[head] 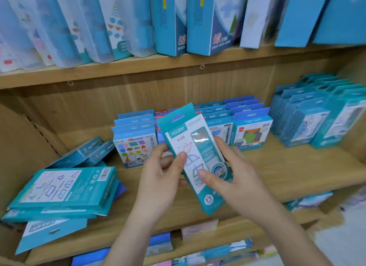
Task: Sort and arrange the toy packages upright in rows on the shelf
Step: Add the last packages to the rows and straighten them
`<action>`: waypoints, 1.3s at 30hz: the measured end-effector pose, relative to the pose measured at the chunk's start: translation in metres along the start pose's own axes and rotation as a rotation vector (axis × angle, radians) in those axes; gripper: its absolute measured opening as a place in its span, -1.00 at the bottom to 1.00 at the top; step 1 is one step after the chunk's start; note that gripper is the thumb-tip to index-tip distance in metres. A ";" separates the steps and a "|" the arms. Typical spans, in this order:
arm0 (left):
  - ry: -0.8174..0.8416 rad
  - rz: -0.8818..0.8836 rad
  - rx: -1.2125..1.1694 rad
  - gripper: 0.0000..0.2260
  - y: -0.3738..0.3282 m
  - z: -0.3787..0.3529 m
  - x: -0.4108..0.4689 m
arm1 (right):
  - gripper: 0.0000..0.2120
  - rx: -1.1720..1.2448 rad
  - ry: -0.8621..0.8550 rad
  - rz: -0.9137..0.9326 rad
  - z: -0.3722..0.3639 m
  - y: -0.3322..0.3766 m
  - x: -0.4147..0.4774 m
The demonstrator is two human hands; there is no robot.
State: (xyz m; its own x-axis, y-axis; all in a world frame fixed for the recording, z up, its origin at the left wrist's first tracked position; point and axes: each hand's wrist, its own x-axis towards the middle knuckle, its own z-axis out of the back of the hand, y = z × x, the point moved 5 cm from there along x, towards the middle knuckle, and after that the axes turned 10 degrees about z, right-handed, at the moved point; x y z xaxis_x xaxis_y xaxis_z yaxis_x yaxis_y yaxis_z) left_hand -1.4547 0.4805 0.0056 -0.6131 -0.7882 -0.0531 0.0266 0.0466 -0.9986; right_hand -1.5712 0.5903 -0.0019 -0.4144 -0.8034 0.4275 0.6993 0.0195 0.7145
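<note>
My left hand point(158, 178) and right hand point(235, 176) both grip one teal toy package point(184, 135), thumbs pressed on its front, fingers curled behind. I hold it tilted above the wooden shelf point(277, 172), before upright rows point(136, 145), beside a flat pile point(59, 188).
</note>
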 end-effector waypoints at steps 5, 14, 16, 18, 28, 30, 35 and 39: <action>-0.004 -0.074 0.008 -0.78 0.014 -0.042 0.010 | -0.58 0.011 -0.072 -0.107 0.045 -0.042 -0.021; 0.044 -0.146 0.092 -0.70 0.028 -0.152 0.031 | -0.57 0.039 -0.222 -0.233 0.157 -0.128 -0.055; 0.039 -0.108 0.064 -0.71 0.033 -0.188 0.040 | -0.57 0.058 -0.221 -0.249 0.181 -0.150 -0.060; 0.057 -0.097 0.070 -0.71 0.036 -0.225 0.048 | -0.57 0.080 -0.237 -0.268 0.205 -0.170 -0.066; 0.187 -0.207 0.278 -0.73 0.052 -0.394 0.089 | -0.42 -0.131 -0.272 -0.203 0.297 -0.218 -0.054; 0.150 -0.278 0.360 -0.70 0.056 -0.412 0.095 | -0.40 -0.322 -0.226 -0.111 0.311 -0.216 -0.040; 0.030 -0.324 0.573 -0.54 0.075 -0.432 0.109 | -0.51 -0.702 -0.118 0.092 0.335 -0.222 -0.009; 0.001 -0.354 0.962 -0.65 0.076 -0.446 0.109 | -0.51 -0.843 0.009 0.144 0.339 -0.223 0.012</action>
State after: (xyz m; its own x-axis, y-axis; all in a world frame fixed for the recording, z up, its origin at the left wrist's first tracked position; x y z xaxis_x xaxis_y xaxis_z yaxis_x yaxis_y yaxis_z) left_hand -1.8712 0.6719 -0.0724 -0.7097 -0.6602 0.2459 0.4654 -0.7013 -0.5400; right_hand -1.9297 0.7778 0.0321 -0.2857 -0.8319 0.4757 0.9460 -0.3241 0.0014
